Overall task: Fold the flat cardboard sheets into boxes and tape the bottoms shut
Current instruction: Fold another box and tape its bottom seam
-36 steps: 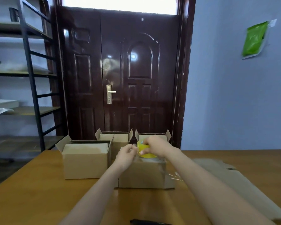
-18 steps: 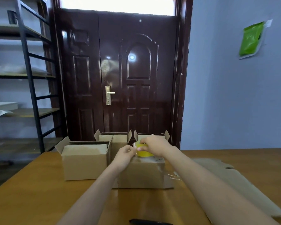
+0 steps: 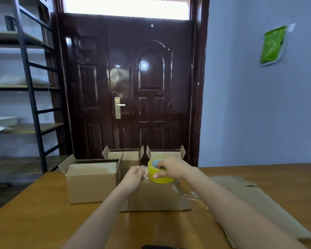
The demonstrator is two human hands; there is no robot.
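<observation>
A closed cardboard box (image 3: 154,196) stands on the wooden table (image 3: 34,221) in front of me. Above its top, my right hand (image 3: 172,168) grips a yellow roll of clear tape (image 3: 159,174), fingers through its core. My left hand (image 3: 134,177) pinches the loose end of the tape (image 3: 144,172) just left of the roll. Three open boxes stand behind: one to the left (image 3: 92,182), one at the back middle (image 3: 127,157), one at the back right (image 3: 166,153).
Flat cardboard sheets (image 3: 258,200) lie on the table to the right. A dark object (image 3: 160,247) lies at the near edge. Bits of clear tape (image 3: 192,196) stick on the table by the box. A metal shelf (image 3: 25,87) stands at the left, a dark door (image 3: 133,87) behind.
The right hand has tilted the tape roll so its core faces up and left. The left hand has moved slightly left, holding the tape end away from the roll.
</observation>
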